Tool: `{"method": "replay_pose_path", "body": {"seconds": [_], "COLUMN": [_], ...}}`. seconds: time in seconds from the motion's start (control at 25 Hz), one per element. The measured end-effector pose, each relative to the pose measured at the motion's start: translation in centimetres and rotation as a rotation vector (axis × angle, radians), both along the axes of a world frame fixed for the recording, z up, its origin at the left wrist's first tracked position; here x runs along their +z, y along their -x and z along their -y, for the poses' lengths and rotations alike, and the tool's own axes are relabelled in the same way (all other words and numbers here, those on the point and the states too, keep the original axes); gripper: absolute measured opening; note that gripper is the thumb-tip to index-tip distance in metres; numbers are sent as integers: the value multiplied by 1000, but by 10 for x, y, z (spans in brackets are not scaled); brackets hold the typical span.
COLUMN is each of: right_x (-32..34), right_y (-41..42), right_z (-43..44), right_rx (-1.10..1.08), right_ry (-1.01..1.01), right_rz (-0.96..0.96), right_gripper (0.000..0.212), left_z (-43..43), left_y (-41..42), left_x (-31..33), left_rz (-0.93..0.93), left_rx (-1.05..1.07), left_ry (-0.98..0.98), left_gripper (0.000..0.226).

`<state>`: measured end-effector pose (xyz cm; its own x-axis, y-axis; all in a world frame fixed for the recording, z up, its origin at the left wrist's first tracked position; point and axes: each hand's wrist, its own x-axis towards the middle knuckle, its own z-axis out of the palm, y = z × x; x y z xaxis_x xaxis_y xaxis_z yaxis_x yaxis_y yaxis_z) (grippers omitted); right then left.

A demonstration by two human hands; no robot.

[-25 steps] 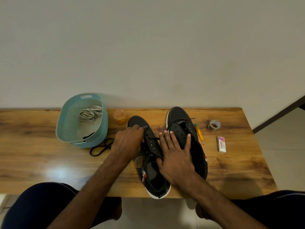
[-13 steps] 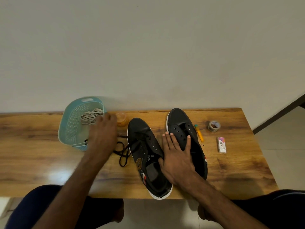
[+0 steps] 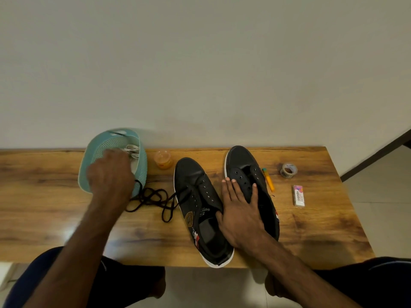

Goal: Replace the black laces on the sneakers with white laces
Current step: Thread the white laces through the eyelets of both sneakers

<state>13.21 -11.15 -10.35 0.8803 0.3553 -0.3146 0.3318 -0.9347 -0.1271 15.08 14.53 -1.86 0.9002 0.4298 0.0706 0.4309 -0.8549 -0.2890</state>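
Two black sneakers lie side by side on the wooden table (image 3: 44, 196). The left sneaker (image 3: 193, 174) has a black lace (image 3: 155, 196) trailing from its lower eyelets in a loose tangle towards the teal basket (image 3: 97, 147). No lace shows in the eyelets of the right sneaker (image 3: 242, 156). My right hand (image 3: 240, 210) lies flat with straight fingers across both shoes. My left hand (image 3: 111, 172), blurred, reaches over the basket's near rim beside the white laces (image 3: 133, 150). Its fingers are hidden, and the black lace runs up under it.
A small orange cup (image 3: 163, 160) stands between basket and shoes. Right of the shoes lie an orange marker (image 3: 268, 180), a tape roll (image 3: 288, 170) and a small eraser box (image 3: 298, 196). The table's near edge runs just above my knees.
My left hand left the left sneaker's eyelets and swept left to the basket, with the black lace drawn out across the table. The right hand stayed put.
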Motion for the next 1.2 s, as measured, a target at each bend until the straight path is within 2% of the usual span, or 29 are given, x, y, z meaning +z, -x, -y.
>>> {"method": "replay_pose_path", "body": {"seconds": [0.08, 0.2, 0.28, 0.36, 0.44, 0.48, 0.56, 0.68, 0.8, 0.88, 0.96, 1.04, 1.12, 1.2], "right_x": [0, -2, 2, 11, 16, 15, 12, 1, -3, -6, -11, -14, -10, 8], "right_y": [1, 9, 12, 3, -13, -21, -27, -24, -24, -23, -22, -23, -30, -39], "right_z": [-1, -3, -3, -3, -4, -2, 0, 3, 1, 0, 1, 0, 3, 13], "right_rx": [-2, 24, 61, 50, 22, 12, 77, 214, 143, 85, 36, 27, -11, -191], "right_ry": [4, -6, -124, -367, -613, -682, -659, -503, -555, -549, -530, -508, -567, -885], "right_rz": [17, 61, 21, -111, -105, -92, -91, -40, 49, 61, 32, -3, -102, -435], "right_gripper": [76, 81, 76, 67, 57, 53, 51, 51, 41, 32, 21, 7, 8, 18], "left_z": [-11, 22, 50, 65, 70, 72, 76, 80, 85, 93, 104, 113, 119, 120], "left_y": [10, 21, 19, 14, 13, 15, 18, 18, 21, 32, 45, 54, 57, 54], "left_x": [1, -14, -26, -37, -46, -50, -50, -44, -59, -79, -98, -108, -111, -111], "left_rz": [-19, -237, -370, -408, -360, -329, -265, -166, -108, -170, -247, -257, -229, -225], "left_rx": [32, -38, -103, -244, -320, -317, -296, -292, -295, -268, -203, -200, -210, -221], "left_ry": [208, 645, 919, 974, 1029, 1093, 1184, 1060, 890, 878, 920, 822, 731, 662], "left_gripper": [24, 47, 46, 48, 45, 41, 31, 31, 42, 54, 76, 86, 89, 89]}}
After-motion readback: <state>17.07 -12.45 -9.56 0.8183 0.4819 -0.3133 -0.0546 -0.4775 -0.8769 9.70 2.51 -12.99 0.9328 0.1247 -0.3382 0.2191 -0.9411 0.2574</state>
